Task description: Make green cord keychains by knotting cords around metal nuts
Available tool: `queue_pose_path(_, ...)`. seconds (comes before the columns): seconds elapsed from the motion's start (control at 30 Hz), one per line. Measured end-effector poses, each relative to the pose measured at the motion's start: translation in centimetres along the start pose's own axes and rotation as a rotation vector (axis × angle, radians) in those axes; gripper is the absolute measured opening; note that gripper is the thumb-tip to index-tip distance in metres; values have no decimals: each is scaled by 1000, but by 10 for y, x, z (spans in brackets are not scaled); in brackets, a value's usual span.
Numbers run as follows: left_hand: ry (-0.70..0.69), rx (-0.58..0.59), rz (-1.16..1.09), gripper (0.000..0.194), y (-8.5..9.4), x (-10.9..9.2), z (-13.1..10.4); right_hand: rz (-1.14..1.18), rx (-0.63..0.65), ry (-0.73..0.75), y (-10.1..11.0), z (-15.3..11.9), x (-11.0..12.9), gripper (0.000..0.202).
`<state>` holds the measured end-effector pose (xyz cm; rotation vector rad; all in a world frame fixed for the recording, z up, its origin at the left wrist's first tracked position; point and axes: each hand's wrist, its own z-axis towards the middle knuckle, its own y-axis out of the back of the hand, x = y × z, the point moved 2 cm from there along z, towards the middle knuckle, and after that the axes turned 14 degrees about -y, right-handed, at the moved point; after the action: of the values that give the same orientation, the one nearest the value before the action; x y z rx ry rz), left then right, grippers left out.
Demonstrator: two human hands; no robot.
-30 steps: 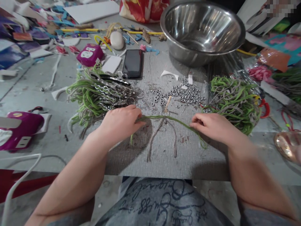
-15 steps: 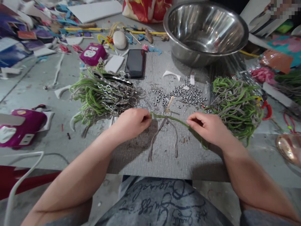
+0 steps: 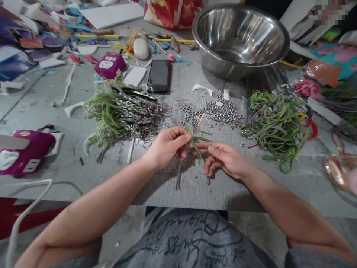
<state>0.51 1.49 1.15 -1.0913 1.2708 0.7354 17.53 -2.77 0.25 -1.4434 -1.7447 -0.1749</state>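
A green cord (image 3: 197, 152) is bent near a small metal ring with a pale stick (image 3: 200, 123) beside it. My left hand (image 3: 173, 143) pinches the green cord between thumb and fingers, left of the ring. My right hand (image 3: 224, 159) reaches in from the right, its index finger stretched out to the cord and its other fingers loosely curled, with no firm grip showing. A grey cord (image 3: 180, 173) hangs down from the ring toward me, partly hidden by my hands.
Behind my hands lie many small metal rings (image 3: 223, 111). Green and grey cords with chains (image 3: 122, 109) are piled left; a loose cord pile (image 3: 279, 126) sits right. A phone (image 3: 159, 75), a steel bowl (image 3: 240, 41) and purple devices (image 3: 110, 65) stand around. Another person's hand (image 3: 351, 178) shows far right.
My hands have come together over the ring. The green cord, earlier stretched between them, is now bent at the ring. My right hand has moved left and loosened its pinch.
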Motion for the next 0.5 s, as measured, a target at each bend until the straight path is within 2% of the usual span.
queue_pose_path(0.13,-10,11,4,17,-3,1,0,-1,40,-66,-4,3,-1,34)
queue_pose_path(0.33,-21,17,35,17,-4,3,1,-39,5,-93,-5,7,-4,24)
queue_pose_path(0.43,-48,5,171,16,-1,4,0,-38,-25,-84,-4,7,-3,22)
queue_pose_path(0.5,-161,-58,368,12,1,1,-2,-38,-42,-69,-3,6,-2,21)
